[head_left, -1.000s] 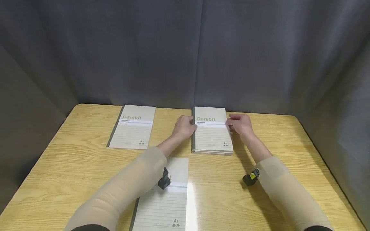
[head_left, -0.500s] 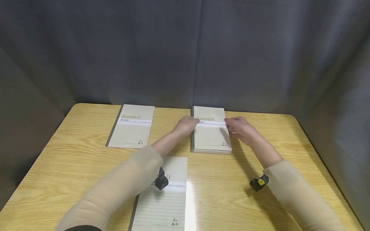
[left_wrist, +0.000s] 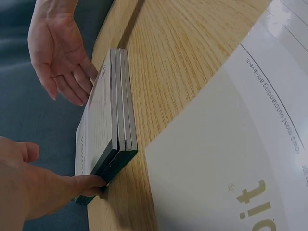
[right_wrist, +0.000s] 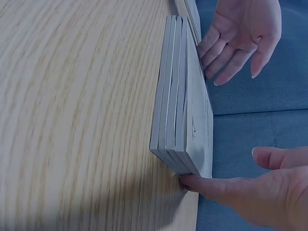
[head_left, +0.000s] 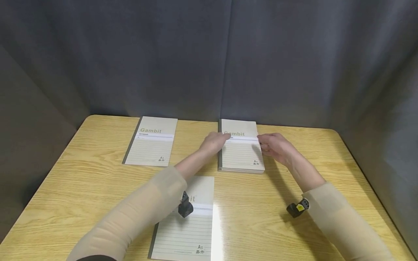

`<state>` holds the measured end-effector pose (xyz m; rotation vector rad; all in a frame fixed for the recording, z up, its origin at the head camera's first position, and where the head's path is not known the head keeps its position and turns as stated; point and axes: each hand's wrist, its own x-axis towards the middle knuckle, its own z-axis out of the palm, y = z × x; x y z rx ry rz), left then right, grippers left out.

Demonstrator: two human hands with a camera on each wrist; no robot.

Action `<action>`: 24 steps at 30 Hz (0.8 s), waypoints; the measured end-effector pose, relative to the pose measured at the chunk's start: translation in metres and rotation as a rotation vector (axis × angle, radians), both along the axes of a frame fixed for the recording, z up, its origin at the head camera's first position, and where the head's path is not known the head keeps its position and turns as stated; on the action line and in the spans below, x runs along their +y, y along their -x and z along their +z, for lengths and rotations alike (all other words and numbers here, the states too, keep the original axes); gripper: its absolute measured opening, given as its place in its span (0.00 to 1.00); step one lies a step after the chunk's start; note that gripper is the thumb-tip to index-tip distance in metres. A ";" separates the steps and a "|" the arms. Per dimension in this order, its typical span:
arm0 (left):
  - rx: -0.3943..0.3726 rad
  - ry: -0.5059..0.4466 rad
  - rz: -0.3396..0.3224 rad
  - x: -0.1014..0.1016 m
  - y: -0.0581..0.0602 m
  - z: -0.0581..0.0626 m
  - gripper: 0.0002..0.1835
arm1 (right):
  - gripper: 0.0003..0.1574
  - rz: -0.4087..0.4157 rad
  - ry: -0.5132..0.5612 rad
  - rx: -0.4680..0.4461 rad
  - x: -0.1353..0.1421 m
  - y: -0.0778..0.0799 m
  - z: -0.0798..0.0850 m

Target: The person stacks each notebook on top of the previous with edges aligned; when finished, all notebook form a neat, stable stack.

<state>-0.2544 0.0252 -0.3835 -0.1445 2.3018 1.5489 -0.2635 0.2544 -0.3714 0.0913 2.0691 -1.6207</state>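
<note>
A squared stack of several Gambit notebooks point(head_left: 242, 155) lies near the table's back edge, dark spines to the left. At the spine side, my left hand point(head_left: 213, 142) touches the edge with fairly straight fingers point(left_wrist: 89, 181). Its thumb point(left_wrist: 31, 151) is raised, off the cover. Opposite, my right hand point(head_left: 277, 146) has its extended fingers point(right_wrist: 211, 186) against the stack's right edge, close to the tabletop. The right thumb point(right_wrist: 269, 157) also stands up, apart from the notebooks. In the wrist views the stack's layers look nearly flush, with thin gaps between them.
One notebook point(head_left: 149, 148) lies flat at the back left. Another notebook point(head_left: 183, 235) lies nearer the front, partly under my left forearm. Dark grey curtains point(head_left: 163, 58) hang behind the wooden table point(head_left: 81, 174) and at both sides.
My left thumb has risen and come over the cover's left part, as seen from the head. My right wrist has swung outward to the right. The notebooks look unmoved.
</note>
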 end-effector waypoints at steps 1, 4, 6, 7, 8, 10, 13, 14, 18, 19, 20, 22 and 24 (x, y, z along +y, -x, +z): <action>0.004 -0.006 0.001 0.000 0.000 0.000 0.33 | 0.39 0.001 0.003 -0.003 0.000 0.000 0.001; 0.014 -0.009 -0.001 0.001 -0.001 0.001 0.33 | 0.39 0.009 -0.001 -0.001 0.001 0.000 0.003; 0.009 -0.015 0.005 0.002 -0.001 0.002 0.33 | 0.39 0.008 -0.006 -0.001 0.001 0.000 0.004; 0.005 -0.019 0.008 0.002 -0.001 0.002 0.33 | 0.39 0.008 -0.011 0.002 0.001 0.000 0.004; 0.001 -0.023 0.013 0.002 0.000 0.002 0.33 | 0.39 0.009 -0.013 0.004 0.002 0.000 0.004; -0.011 -0.029 0.015 0.002 0.000 0.002 0.34 | 0.39 0.004 -0.015 0.004 0.002 0.000 0.004; -0.015 -0.035 0.011 0.002 0.001 0.002 0.34 | 0.38 0.002 -0.014 0.008 0.002 0.000 0.005; -0.011 -0.038 0.007 0.002 0.001 0.001 0.34 | 0.38 0.001 -0.011 0.007 0.002 0.000 0.005; 0.018 -0.071 -0.047 -0.010 -0.002 0.002 0.36 | 0.39 -0.015 -0.022 0.035 0.005 -0.002 0.003; 0.025 -0.065 -0.063 -0.017 -0.003 0.003 0.37 | 0.40 -0.027 -0.042 0.062 0.006 -0.005 0.003; 0.030 -0.058 -0.088 -0.025 -0.005 0.004 0.38 | 0.41 -0.042 -0.064 0.095 0.007 -0.008 0.004; 0.052 -0.012 -0.141 -0.047 -0.010 0.008 0.39 | 0.43 -0.074 -0.109 0.176 0.009 -0.019 0.006; 0.069 0.036 -0.182 -0.073 -0.017 0.015 0.38 | 0.45 -0.105 -0.131 0.256 0.009 -0.033 0.011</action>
